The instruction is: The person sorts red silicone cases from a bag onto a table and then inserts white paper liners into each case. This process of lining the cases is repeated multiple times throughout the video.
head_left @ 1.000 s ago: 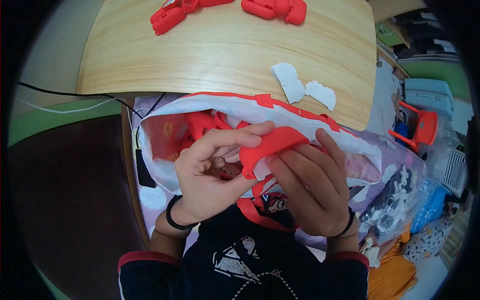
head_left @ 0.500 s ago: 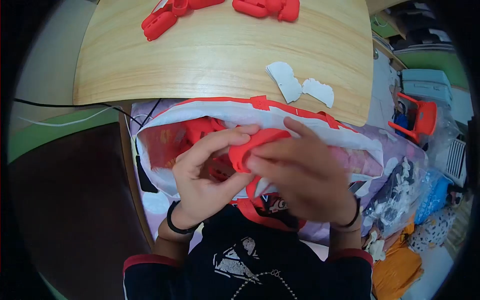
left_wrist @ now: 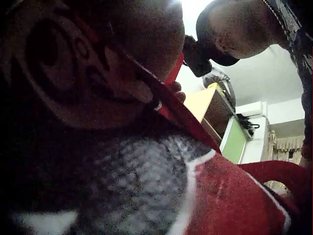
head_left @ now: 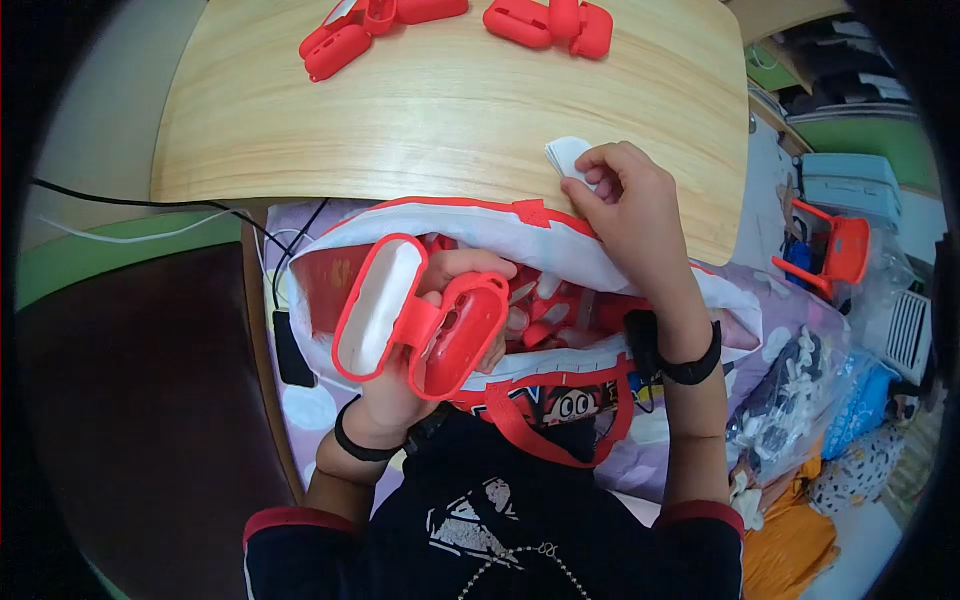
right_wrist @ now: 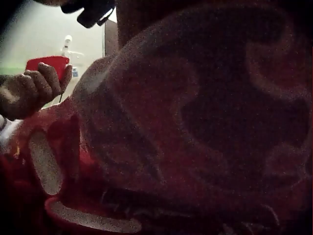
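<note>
My left hand (head_left: 395, 395) holds an opened red earbud case cover (head_left: 455, 345) over the bag, its two halves joined by a short strap. One half has a white lining (head_left: 385, 300); the other shows bare red inside. In the right wrist view, the left hand (right_wrist: 34, 93) grips the red cover (right_wrist: 51, 63) from below. Over at the table's near edge, my right hand (head_left: 640, 205) pinches at a small stack of white shaped cards (head_left: 568, 153), its fingertips covering part of it.
A white bag with red trim (head_left: 450, 215) gapes below the table (head_left: 400, 130), with several red covers (head_left: 545, 310) inside. More red covers (head_left: 340, 50) lie at the table's far side. A red stool (head_left: 845, 250) and plastic-wrapped items (head_left: 790, 400) are at the right.
My right hand has left the red cover and moved up to the white cards on the table. The cover, folded together before, now lies spread open in my left hand, which has turned.
</note>
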